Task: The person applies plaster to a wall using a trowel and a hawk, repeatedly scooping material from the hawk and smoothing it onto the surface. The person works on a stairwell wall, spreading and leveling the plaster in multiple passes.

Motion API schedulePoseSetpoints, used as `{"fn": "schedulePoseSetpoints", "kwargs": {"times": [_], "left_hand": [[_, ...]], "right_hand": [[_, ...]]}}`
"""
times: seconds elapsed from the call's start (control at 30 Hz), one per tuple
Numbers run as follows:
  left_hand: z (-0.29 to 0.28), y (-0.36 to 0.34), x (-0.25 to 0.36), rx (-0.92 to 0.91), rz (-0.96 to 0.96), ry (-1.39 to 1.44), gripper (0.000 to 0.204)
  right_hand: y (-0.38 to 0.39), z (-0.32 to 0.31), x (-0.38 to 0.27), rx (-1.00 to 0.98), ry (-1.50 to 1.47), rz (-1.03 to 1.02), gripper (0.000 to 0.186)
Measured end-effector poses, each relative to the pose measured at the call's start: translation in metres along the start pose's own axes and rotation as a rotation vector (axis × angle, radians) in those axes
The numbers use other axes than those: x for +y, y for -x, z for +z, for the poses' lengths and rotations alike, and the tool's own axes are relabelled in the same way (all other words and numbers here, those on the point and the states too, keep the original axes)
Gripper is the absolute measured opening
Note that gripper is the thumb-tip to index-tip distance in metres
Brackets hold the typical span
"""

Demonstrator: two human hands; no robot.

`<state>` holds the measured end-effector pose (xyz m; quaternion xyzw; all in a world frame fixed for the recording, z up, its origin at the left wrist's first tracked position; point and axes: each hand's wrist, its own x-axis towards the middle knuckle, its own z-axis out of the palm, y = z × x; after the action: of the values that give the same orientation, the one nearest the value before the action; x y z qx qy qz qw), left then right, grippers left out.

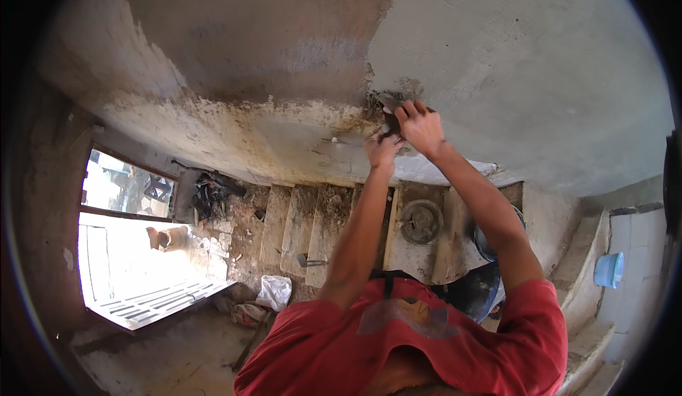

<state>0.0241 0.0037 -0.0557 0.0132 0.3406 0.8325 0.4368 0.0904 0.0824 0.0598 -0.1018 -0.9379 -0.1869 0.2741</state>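
Note:
Both my arms reach up to the wall in front of me, where smooth grey plaster (pixel 497 62) meets a browner, rougher surface (pixel 284 34). My right hand (pixel 424 129) is closed around a small dark tool with a flat greyish blade, which looks like a trowel (pixel 389 102). Its blade lies against a crumbly, broken patch of wall (pixel 374 96) at the plaster's edge. Just below and left, my left hand (pixel 383 149) is close against the tool's lower part, fingers bent. Whether it grips the tool is hard to see.
Concrete steps (pixel 295 229) run below me. On one stands a round basin (pixel 420 222) of grey mix; a bucket (pixel 485 243) is partly behind my right arm. A small flat-bladed tool (pixel 310 262), white bag (pixel 275 293), dark clutter (pixel 213 193) and slatted gate (pixel 160 307) lie left; a blue container (pixel 609 270) right.

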Motion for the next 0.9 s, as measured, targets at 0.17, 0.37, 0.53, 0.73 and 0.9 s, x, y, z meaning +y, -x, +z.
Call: {"fn": "schedulePoseSetpoints", "kwargs": {"times": [0.17,0.37,0.53,0.73,0.9], "left_hand": [[0.013,0.006,0.005,0.081,0.023,-0.032,0.014],[0.004,0.017,0.007,0.129,-0.055,-0.096,0.025],[-0.013,0.023,-0.003,0.164,-0.047,-0.114,0.027],[-0.027,0.004,0.001,0.183,-0.044,-0.116,0.024],[-0.035,0.005,0.005,0.274,-0.095,-0.165,0.023]], "right_hand": [[-0.026,-0.008,0.036,0.104,0.047,0.076,0.01],[-0.049,-0.09,0.076,0.249,0.164,0.147,0.014],[-0.026,-0.105,0.046,0.136,0.096,0.051,0.018],[-0.005,0.017,-0.028,-0.006,-0.062,-0.094,0.012],[-0.034,0.037,0.0,0.037,0.039,-0.04,0.013]]}}
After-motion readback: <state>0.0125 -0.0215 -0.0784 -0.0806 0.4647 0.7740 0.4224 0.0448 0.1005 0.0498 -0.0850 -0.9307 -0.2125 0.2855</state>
